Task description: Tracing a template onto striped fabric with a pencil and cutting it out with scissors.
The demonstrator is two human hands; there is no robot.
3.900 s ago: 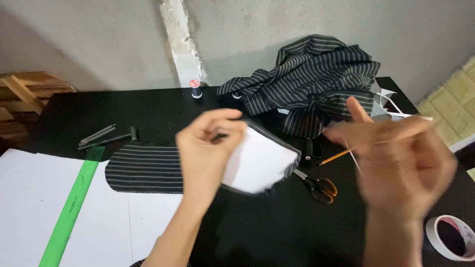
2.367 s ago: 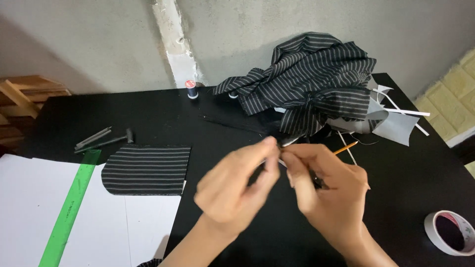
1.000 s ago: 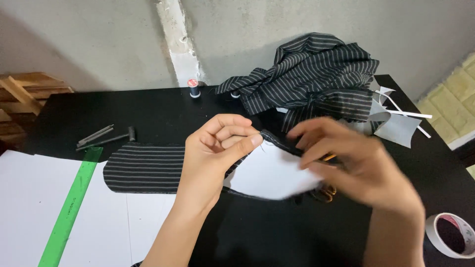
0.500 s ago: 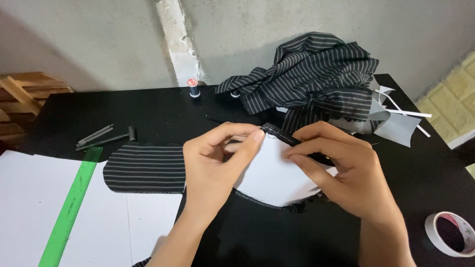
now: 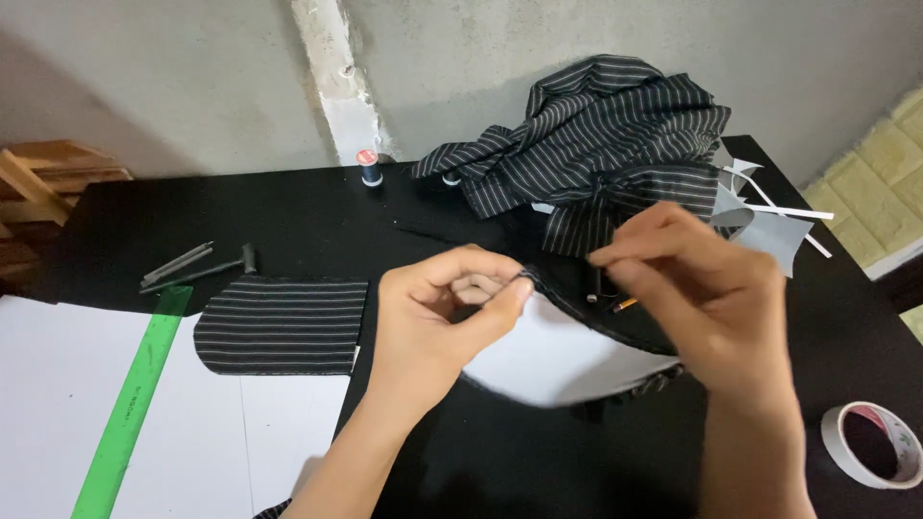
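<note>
Nearest, at the right edge: a tape roll (image 5: 871, 445); at the left, a green ruler (image 5: 133, 402) on white paper (image 5: 58, 404). Mid-table: left hand (image 5: 437, 317) pinching the dark edge of a white-backed fabric piece (image 5: 558, 356) between thumb and fingers, right hand (image 5: 702, 288) pinched shut just above its far edge, grip there unclear. Farther: a striped cut piece (image 5: 282, 325) left, heaped striped cloth (image 5: 596, 144) and a thread spool (image 5: 368, 166) at the back.

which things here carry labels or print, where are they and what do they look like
Green flat plastic ruler: lower left on the white paper sheet, dark printed markings.
White tape roll: lower right table edge, small coloured print on its side.
Dark thread spool: back, by the wall, red round top label.
</note>
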